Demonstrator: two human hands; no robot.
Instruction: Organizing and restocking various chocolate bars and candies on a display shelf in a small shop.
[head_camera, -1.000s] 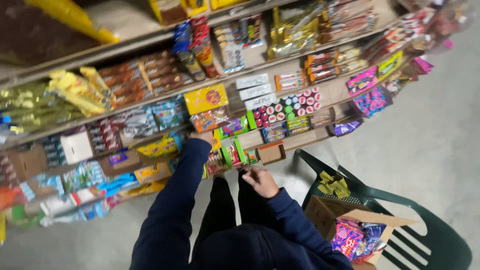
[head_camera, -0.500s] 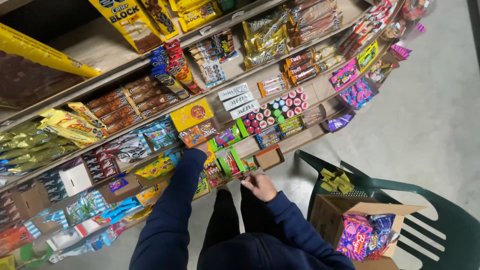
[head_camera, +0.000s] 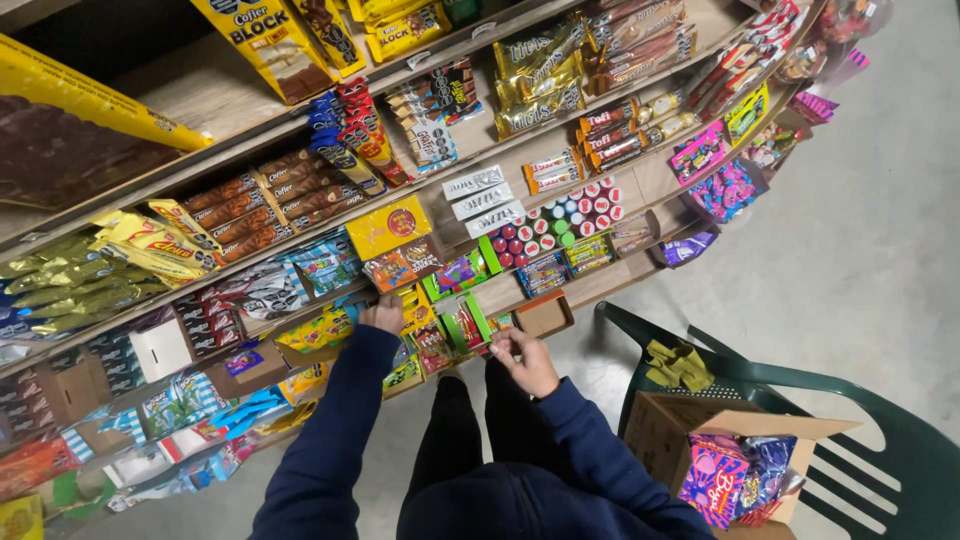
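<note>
1. Snack packets (head_camera: 440, 335), centre frame, are standing upright in shelf boxes, faces outward for display.
2. Left hand (head_camera: 383, 315) is curling over their tops; grasp unclear.
3. Right hand (head_camera: 525, 360) is pinching something small; fingers nearly closed.
4. Carton (head_camera: 700, 440) of sweets is sitting on chair (head_camera: 880, 420), lower right, within reach.

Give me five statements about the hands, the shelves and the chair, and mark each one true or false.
1. The left hand reaches into the sweets on the shelf. True.
2. The right hand rests on the green chair. False: it is at the shelf edge, near a small brown box, apart from the chair.
3. An open cardboard box with bright packets sits on the chair. True.
4. Both sleeves are red. False: they are dark blue.
5. The chair seat also holds yellow-green gloves. True, though what they are exactly is hard to tell.
</note>
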